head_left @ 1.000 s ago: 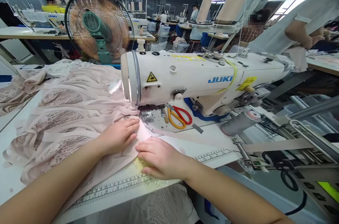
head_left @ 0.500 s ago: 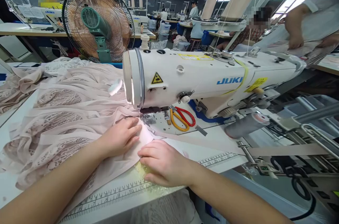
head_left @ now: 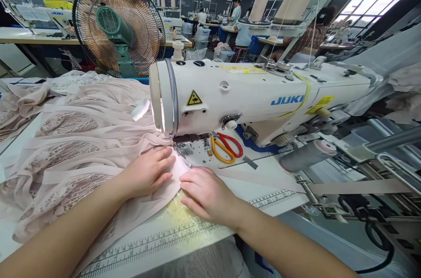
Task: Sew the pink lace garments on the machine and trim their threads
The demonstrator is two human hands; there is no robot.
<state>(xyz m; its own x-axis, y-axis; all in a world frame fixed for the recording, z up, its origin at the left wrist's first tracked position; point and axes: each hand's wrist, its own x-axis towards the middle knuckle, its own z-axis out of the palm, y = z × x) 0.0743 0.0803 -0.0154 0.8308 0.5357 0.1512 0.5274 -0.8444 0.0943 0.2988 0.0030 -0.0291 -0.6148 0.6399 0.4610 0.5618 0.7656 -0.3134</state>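
Pale pink fabric (head_left: 131, 205) with lace parts spreads over the left of the table and runs under the needle area of a white sewing machine (head_left: 210, 94). My left hand (head_left: 149, 172) lies flat on the fabric just in front of the needle, fingers slightly apart. To its right, my right hand (head_left: 207, 192) rests at the fabric's right edge, its fingers close together and bent at the edge; what lies beneath the fingertips is hidden. A light strip (head_left: 263, 180) runs from near my right hand toward a metal guide at the right.
Scissors with red and yellow handles (head_left: 226, 148) lie on the machine bed. A grey thread cone (head_left: 307, 155) is on the right. Behind the fabric stands a large fan (head_left: 115, 28). A printed ruler (head_left: 148, 247) edges the table. People sit at machines farther back.
My right hand has shifted slightly right and up, and the fabric between my hands has moved a little. The person's arms at the upper right have gone from view.
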